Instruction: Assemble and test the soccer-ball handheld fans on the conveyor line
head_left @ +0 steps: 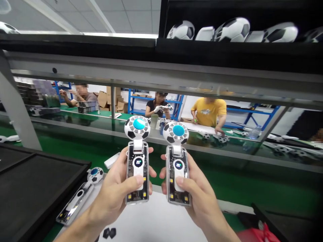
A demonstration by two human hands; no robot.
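Observation:
My left hand (pixel 113 188) is wrapped round a handheld fan (pixel 137 168) with a clear body and a football-patterned head with a blue centre. A matching fan (pixel 177 171) is in my right hand (pixel 199 188). Both fans stand upright side by side, apart, with each thumb on the white front strip. Their round displays are lit and read 20. A third fan (pixel 75 201) lies at the left, its display dark, beside my left forearm. Two black patches (pixel 109 233) lie on the white work surface (pixel 148 225) below.
A black tray (pixel 37 195) is at the left, a red object (pixel 262 233) at the lower right. Ahead runs a green conveyor (pixel 239 171). An overhead shelf (pixel 227 55) bears football-patterned parts. Several people work across the line, one in a yellow shirt (pixel 209 111).

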